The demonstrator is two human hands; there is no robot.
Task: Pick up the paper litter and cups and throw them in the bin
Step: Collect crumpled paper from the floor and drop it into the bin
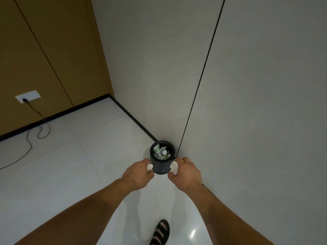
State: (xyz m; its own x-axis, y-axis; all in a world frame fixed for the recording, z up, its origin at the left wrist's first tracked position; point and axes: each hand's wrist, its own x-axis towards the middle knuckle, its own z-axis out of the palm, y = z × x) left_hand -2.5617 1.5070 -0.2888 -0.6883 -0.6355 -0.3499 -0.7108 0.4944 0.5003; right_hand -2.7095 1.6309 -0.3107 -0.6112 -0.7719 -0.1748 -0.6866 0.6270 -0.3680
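Head view looks down on both bare arms stretched forward over the pale floor [74, 165] — the left hand [137, 174] has its fingers curled round a white paper scrap [149, 167], the right hand [185, 171] grips another white paper piece [174, 167]. Between them stands the black bin [161, 160], against the wall [159, 68], crumpled litter [161, 152] already inside — a sandalled foot [161, 232] shows below

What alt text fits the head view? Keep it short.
Looking down, a person's left hand and right hand each grip white paper, the left wad and the right wad, either side of a black bin on the white floor by a wall. Crumpled litter already lies in the bin.
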